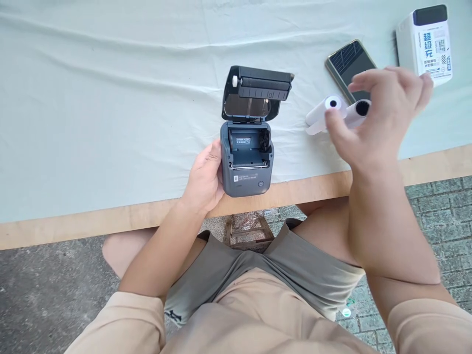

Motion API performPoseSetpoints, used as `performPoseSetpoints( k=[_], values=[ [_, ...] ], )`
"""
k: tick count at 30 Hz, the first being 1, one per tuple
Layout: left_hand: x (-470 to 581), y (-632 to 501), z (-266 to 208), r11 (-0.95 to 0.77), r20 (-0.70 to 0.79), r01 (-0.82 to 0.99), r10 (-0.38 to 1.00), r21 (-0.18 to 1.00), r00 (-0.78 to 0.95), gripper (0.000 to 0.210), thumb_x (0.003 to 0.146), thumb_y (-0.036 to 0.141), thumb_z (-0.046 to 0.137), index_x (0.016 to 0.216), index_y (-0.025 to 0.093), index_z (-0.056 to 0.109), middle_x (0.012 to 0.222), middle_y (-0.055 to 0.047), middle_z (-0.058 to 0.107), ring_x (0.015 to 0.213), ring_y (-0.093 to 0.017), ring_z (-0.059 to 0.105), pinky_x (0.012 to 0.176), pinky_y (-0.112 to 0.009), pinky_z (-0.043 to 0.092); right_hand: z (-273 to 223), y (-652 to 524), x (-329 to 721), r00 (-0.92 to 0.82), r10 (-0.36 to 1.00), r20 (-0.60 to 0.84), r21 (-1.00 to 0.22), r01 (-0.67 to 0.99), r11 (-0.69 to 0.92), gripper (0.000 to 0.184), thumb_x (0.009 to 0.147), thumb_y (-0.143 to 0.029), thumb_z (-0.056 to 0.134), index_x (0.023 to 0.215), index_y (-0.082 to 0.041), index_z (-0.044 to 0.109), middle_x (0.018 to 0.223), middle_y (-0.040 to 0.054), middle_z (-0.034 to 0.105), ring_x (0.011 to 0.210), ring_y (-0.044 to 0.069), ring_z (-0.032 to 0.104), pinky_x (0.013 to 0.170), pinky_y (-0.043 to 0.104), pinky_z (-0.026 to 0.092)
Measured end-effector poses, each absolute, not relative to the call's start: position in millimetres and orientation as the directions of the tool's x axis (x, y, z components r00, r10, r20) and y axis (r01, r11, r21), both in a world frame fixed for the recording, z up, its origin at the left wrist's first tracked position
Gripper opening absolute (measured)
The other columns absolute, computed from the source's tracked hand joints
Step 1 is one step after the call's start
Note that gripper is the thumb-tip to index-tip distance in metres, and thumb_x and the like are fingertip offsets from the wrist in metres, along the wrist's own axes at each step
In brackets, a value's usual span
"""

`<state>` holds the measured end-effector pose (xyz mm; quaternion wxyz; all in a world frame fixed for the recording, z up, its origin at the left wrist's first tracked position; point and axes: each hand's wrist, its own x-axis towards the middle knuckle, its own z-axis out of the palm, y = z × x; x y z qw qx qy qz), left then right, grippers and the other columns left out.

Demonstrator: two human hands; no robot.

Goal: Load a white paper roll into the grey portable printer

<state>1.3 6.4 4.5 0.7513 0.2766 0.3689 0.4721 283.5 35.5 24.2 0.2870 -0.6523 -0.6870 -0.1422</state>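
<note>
My left hand (208,177) is closed round the left side of a dark grey portable label printer (246,179) near the table's front edge. The printer's lid (254,93) stands raised, and the paper bay (245,147) shows no roll inside. Over on the right, my right hand (383,115) is spread with thumb and fingers apart, holding nothing that I can see. Its thumb overlaps the end of a white paper roll (317,113) with a small dark core. Beside that lies a second white roll (352,115) with a wider dark core, partly hidden by the hand.
Behind the rolls lies a phone (348,64), screen up. A white box-shaped power bank (409,44) with blue printing is at the far right. Pale cloth (110,108) covers the table up to a wooden front edge (84,216). My legs are below that edge.
</note>
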Motion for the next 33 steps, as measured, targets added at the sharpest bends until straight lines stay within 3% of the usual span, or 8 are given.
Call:
performPoseSetpoints(
  k=[3, 11, 15, 18, 22, 24, 27, 33],
  values=[
    [2.1, 6.2, 5.0, 0.386, -0.276, -0.533, 0.921, 0.753, 0.276, 0.034, 0.095, 0.046, 0.052, 0.105, 0.021, 0.073, 0.105, 0.0, 0.077, 0.097, -0.015, 0.074, 0.084, -0.027, 0.064, 15.1, 43.2, 274.8, 0.107, 0.866, 0.489, -0.163, 0.986, -0.03, 0.05, 0.063, -0.051, 0.074, 0.104, -0.025, 0.061, 0.099, 0.0084, 0.067, 0.121, 0.033, 0.054, 0.111, 0.073, 0.017],
    [3.7, 5.7, 10.8, 0.396, -0.288, -0.562, 0.917, 0.726, 0.275, 0.033, 0.095, 0.043, 0.052, 0.097, 0.021, 0.075, 0.099, 0.002, 0.078, 0.089, -0.011, 0.075, 0.079, -0.021, 0.064, 14.1, 42.8, 262.8, 0.177, 0.903, 0.39, -0.181, 0.977, -0.114, 0.034, 0.066, -0.03, 0.068, 0.1, -0.029, 0.062, 0.103, 0.0048, 0.067, 0.121, 0.026, 0.055, 0.11, 0.068, 0.022],
    [3.9, 5.9, 10.4, 0.395, -0.281, -0.576, 0.918, 0.715, 0.281, 0.032, 0.095, 0.043, 0.052, 0.096, 0.021, 0.075, 0.098, 0.002, 0.078, 0.089, -0.011, 0.075, 0.079, -0.022, 0.064, 15.1, 41.3, 264.0, 0.046, 0.82, 0.571, -0.161, 0.985, 0.058, 0.031, 0.074, -0.031, 0.064, 0.105, -0.03, 0.061, 0.103, 0.0032, 0.068, 0.111, 0.026, 0.062, 0.107, 0.065, 0.027],
    [4.6, 6.0, 9.9, 0.396, -0.284, -0.575, 0.918, 0.716, 0.278, 0.031, 0.094, 0.044, 0.054, 0.097, 0.02, 0.074, 0.097, 0.002, 0.078, 0.089, -0.012, 0.074, 0.081, -0.024, 0.064, 25.1, 34.7, 258.2, -0.166, 0.624, 0.764, -0.077, 0.936, 0.343, 0.038, 0.084, -0.027, 0.057, 0.121, -0.032, 0.058, 0.109, 0.0029, 0.068, 0.102, 0.021, 0.066, 0.094, 0.048, 0.046],
    [4.9, 5.9, 10.0, 0.393, -0.286, -0.565, 0.919, 0.725, 0.273, 0.031, 0.094, 0.044, 0.054, 0.098, 0.02, 0.074, 0.098, 0.002, 0.078, 0.09, -0.012, 0.074, 0.082, -0.025, 0.064, 43.2, 19.9, 230.4, -0.283, 0.482, 0.829, -0.081, 0.793, 0.604, 0.051, 0.086, -0.024, 0.058, 0.135, -0.03, 0.047, 0.112, 0.0032, 0.067, 0.101, 0.019, 0.067, 0.081, 0.034, 0.055],
    [4.7, 6.0, 9.7, 0.387, -0.289, -0.554, 0.922, 0.737, 0.259, 0.032, 0.094, 0.044, 0.053, 0.098, 0.021, 0.074, 0.099, 0.002, 0.078, 0.091, -0.013, 0.074, 0.082, -0.025, 0.063, 49.1, 14.4, 210.5, -0.248, 0.551, 0.797, -0.194, 0.758, 0.623, 0.041, 0.086, -0.031, 0.061, 0.125, -0.027, 0.048, 0.106, 0.0009, 0.07, 0.093, 0.017, 0.07, 0.072, 0.031, 0.054],
    [4.7, 6.0, 8.9, 0.377, -0.3, -0.55, 0.926, 0.746, 0.228, 0.03, 0.094, 0.044, 0.054, 0.096, 0.022, 0.074, 0.098, 0.002, 0.077, 0.089, -0.012, 0.073, 0.08, -0.022, 0.062, 50.9, 13.4, 183.4, -0.269, 0.573, 0.774, -0.2, 0.755, 0.624, 0.017, 0.086, -0.027, 0.062, 0.098, -0.025, 0.049, 0.098, -0.0045, 0.074, 0.078, 0.011, 0.071, 0.068, 0.031, 0.046],
    [6.0, 5.3, 10.4, 0.38, -0.315, -0.538, 0.925, 0.752, 0.212, 0.03, 0.096, 0.042, 0.052, 0.092, 0.02, 0.072, 0.092, 0.002, 0.076, 0.101, -0.014, 0.072, 0.095, -0.026, 0.057, 41.4, 20.2, 164.5, -0.377, 0.568, 0.732, -0.128, 0.742, 0.658, 0.012, 0.089, -0.017, 0.055, 0.098, -0.025, 0.053, 0.097, -0.0079, 0.074, 0.083, 0.009, 0.07, 0.07, 0.033, 0.034]
  ],
)
